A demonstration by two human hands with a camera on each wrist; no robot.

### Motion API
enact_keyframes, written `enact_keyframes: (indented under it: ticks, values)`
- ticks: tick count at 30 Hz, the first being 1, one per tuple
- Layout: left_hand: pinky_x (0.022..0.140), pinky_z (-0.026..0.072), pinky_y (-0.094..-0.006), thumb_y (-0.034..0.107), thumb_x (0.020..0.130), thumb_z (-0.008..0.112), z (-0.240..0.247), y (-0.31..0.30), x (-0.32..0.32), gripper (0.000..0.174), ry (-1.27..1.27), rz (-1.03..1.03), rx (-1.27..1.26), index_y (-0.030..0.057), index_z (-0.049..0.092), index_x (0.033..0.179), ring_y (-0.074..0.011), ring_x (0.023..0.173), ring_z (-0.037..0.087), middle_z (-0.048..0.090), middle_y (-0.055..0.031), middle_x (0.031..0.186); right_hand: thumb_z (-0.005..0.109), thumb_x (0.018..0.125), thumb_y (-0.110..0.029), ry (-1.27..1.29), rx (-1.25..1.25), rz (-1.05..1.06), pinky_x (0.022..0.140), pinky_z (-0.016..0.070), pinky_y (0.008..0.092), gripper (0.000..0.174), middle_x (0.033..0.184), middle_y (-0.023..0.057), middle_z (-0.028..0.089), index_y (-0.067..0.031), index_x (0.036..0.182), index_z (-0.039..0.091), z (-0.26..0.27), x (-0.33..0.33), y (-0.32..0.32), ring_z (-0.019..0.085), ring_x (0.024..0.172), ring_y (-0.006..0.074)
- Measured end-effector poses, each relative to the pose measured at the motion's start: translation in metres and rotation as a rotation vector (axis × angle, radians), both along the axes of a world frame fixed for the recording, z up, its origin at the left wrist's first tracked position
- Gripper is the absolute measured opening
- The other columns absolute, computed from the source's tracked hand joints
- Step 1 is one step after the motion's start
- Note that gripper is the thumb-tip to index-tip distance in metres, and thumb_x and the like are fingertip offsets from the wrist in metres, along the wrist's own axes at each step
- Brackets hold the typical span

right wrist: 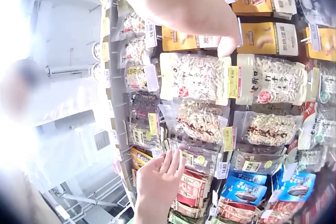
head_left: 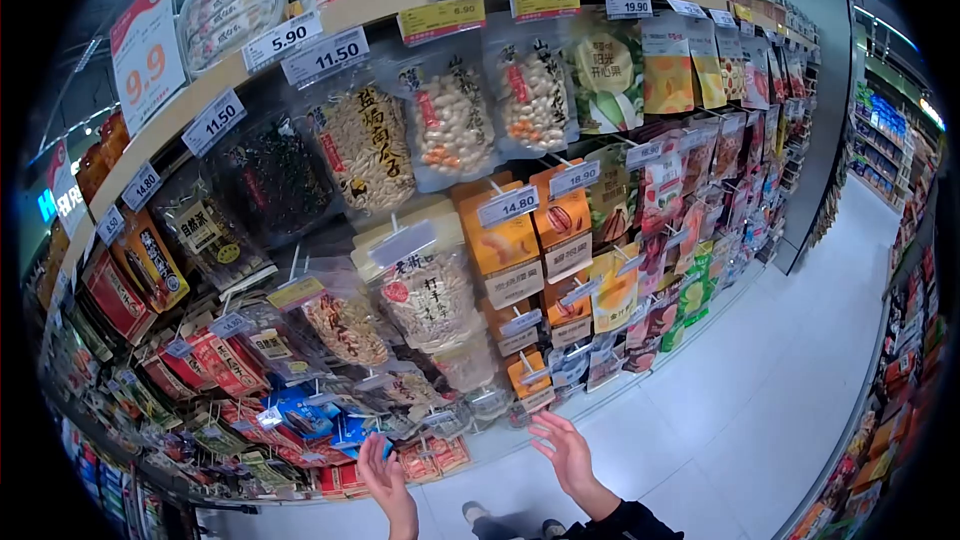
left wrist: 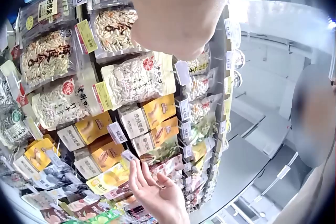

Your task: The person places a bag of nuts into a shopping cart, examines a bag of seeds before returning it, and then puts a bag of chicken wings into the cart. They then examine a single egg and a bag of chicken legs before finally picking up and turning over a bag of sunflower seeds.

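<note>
Both bare hands are raised low in the head view, before a rack of hanging snack bags. My left hand (head_left: 388,485) has its fingers up and relaxed, nothing in it; close behind it in this view are blue packets (head_left: 302,412). Fingers spread loosely, my right hand (head_left: 568,455) is also without anything in its grasp, below a small orange packet (head_left: 528,376). Between and above the hands hang clear bags of sunflower seeds (head_left: 428,290) and orange-and-white nut pouches (head_left: 503,245). In the left wrist view the left hand's fingers are mostly hidden.
A curved shelf edge (head_left: 350,15) with price tags runs above the bags. Metal hooks carry several rows of packets. A pale tiled aisle floor (head_left: 740,380) lies to the right, with another stocked shelf (head_left: 900,410) beyond. The person's shoes (head_left: 474,511) show at the bottom.
</note>
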State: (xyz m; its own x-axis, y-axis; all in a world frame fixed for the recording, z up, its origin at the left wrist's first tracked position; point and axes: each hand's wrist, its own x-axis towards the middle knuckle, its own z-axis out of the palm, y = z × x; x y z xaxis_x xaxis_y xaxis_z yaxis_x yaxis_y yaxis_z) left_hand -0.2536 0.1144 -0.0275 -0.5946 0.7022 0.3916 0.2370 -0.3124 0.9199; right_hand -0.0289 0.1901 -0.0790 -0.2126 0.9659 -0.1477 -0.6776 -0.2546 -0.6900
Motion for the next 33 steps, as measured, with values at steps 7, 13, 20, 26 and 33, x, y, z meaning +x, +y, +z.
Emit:
enact_keyframes:
  ticks: [7, 13, 20, 26, 33]
  values:
    - [0.094, 0.0327, -0.0321, 0.007, 0.085, 0.047, -0.005, -0.02, 0.017, 0.044, -0.046, 0.05, 0.039, 0.0025, 0.031, 0.126, -0.0236, 0.115, 0.041, 0.037, -0.0133, 0.128, 0.041, 0.086, -0.012, 0.015, -0.069, 0.086, 0.091, 0.0382, 0.0434, 0.03, 0.118, 0.017, 0.046, 0.0002, 0.114, 0.041, -0.025, 0.011, -0.016, 0.046, 0.109, 0.0298]
    - [0.094, 0.0336, -0.031, 0.003, 0.084, 0.045, -0.009, -0.044, 0.014, 0.044, -0.091, 0.116, 0.047, 0.0021, 0.031, 0.125, -0.023, 0.115, 0.041, 0.038, -0.0137, 0.128, 0.038, 0.087, -0.013, -0.027, -0.091, 0.182, 0.091, 0.0385, 0.0441, 0.03, 0.119, 0.0176, 0.046, -0.0005, 0.115, 0.04, -0.018, 0.0, -0.022, 0.046, 0.109, 0.0306]
    - [0.091, 0.035, -0.0311, -0.001, 0.081, 0.043, -0.014, -0.087, -0.008, 0.045, -0.118, 0.246, 0.031, 0.0037, 0.032, 0.125, -0.0222, 0.114, 0.041, 0.039, -0.0127, 0.127, 0.038, 0.084, -0.011, -0.068, -0.13, 0.282, 0.09, 0.0392, 0.0448, 0.028, 0.115, 0.0177, 0.047, -0.0009, 0.109, 0.041, -0.034, -0.038, -0.038, 0.048, 0.105, 0.0304]
    - [0.09, 0.0353, -0.0311, 0.0, 0.081, 0.045, -0.024, -0.135, -0.032, 0.044, -0.17, 0.331, -0.002, 0.0033, 0.032, 0.123, -0.0212, 0.112, 0.042, 0.039, -0.0121, 0.126, 0.04, 0.085, -0.014, -0.102, -0.13, 0.383, 0.09, 0.039, 0.0451, 0.026, 0.114, 0.019, 0.047, -0.0017, 0.109, 0.04, -0.04, -0.077, -0.067, 0.049, 0.104, 0.0316]
    - [0.088, 0.0376, -0.0289, 0.002, 0.083, 0.044, -0.02, -0.2, -0.062, 0.04, -0.201, 0.422, 0.037, 0.0016, 0.033, 0.121, -0.0205, 0.109, 0.045, 0.041, -0.0133, 0.122, 0.039, 0.086, -0.016, -0.128, -0.066, 0.459, 0.091, 0.0377, 0.0462, 0.029, 0.117, 0.0196, 0.045, -0.0011, 0.111, 0.039, -0.027, -0.116, -0.12, 0.047, 0.107, 0.0324]
